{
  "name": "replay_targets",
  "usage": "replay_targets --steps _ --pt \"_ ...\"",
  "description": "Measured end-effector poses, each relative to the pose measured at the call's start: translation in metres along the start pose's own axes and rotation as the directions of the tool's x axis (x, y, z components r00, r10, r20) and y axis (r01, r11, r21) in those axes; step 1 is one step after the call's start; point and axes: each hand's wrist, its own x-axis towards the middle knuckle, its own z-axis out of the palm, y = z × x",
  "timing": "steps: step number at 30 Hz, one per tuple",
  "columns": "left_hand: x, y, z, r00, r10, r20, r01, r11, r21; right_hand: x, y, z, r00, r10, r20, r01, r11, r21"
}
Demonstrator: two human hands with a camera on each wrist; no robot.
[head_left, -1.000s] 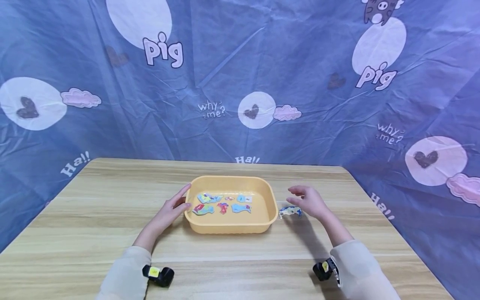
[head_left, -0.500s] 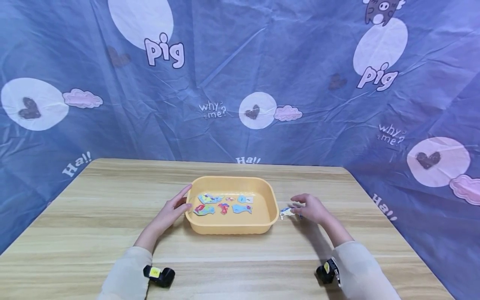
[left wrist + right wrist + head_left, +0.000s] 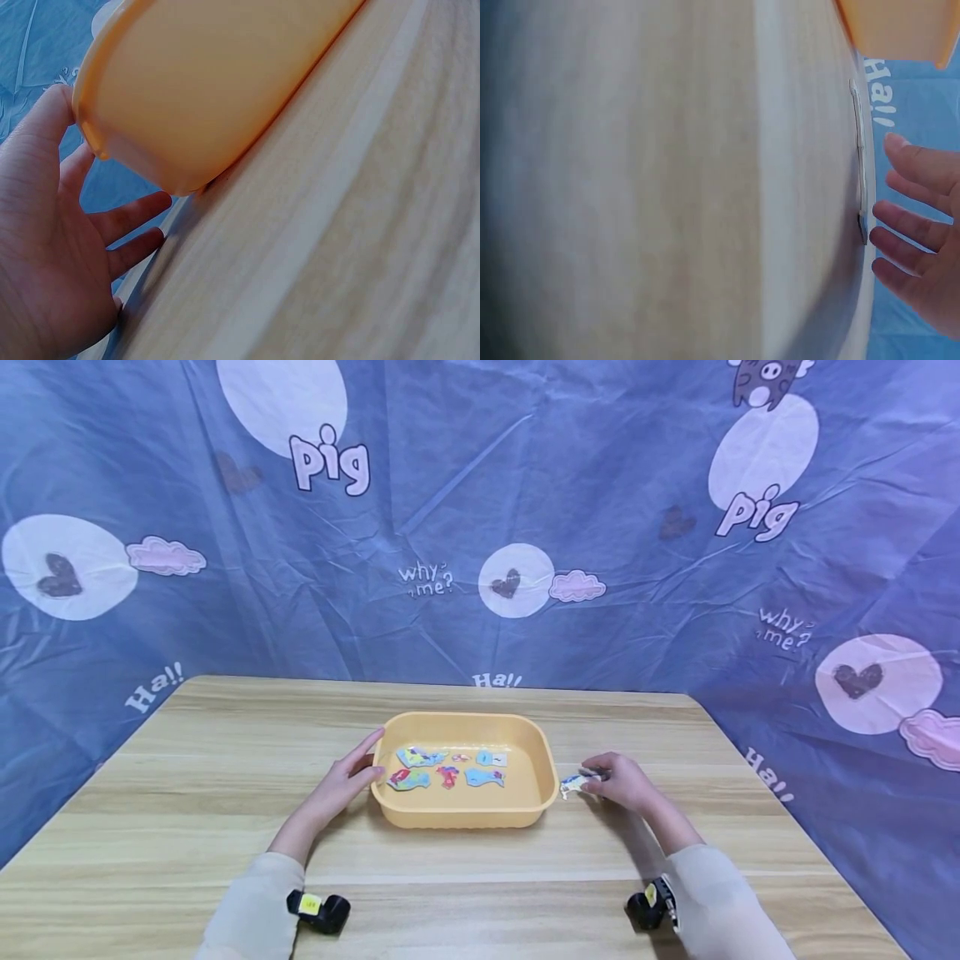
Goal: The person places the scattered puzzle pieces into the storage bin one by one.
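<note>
In the head view my left hand (image 3: 334, 789) touches the left end of a yellow-orange plastic tray (image 3: 465, 818). The left wrist view has its thumb at the rim of the tray (image 3: 202, 82), the other fingers spread and loosely extended. Right of the tray, a flat white-and-blue cutout (image 3: 573, 782) with a ragged outline lies on the table. My right hand (image 3: 626, 783) is over its right end, hiding part of it. Seen edge-on in the right wrist view, the thin cutout (image 3: 861, 150) lies beside my relaxed, parted fingers, with no grip visible.
Inside the tray lie several colourful flat cutouts, among them a light-blue one (image 3: 484, 777), a red one (image 3: 447, 777) and a green-and-red one (image 3: 408, 779). A wood-grain table (image 3: 465, 893) supports everything. Blue printed cloth (image 3: 630, 635) hangs behind it.
My right hand has come down and slightly nearer over the white-and-blue cutout, covering more of its right end. The left hand and the tray have stayed in place.
</note>
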Motion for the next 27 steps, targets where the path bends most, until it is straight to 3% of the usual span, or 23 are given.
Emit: replay_targets --steps 4,13,27 --pt "0.0 0.001 0.0 1.0 -0.008 0.001 0.008 1.0 0.002 -0.001 0.005 0.003 1.0 -0.005 -0.001 0.005 1.0 0.009" --pt "-0.002 0.008 0.001 1.0 0.009 0.014 -0.009 1.0 -0.004 -0.003 0.011 0.011 0.993 -0.106 -0.05 0.106 0.994 -0.005" --pt "0.001 0.0 0.0 1.0 0.005 0.006 -0.005 1.0 0.008 0.001 0.012 0.013 0.989 -0.12 -0.082 0.116 0.992 -0.053"
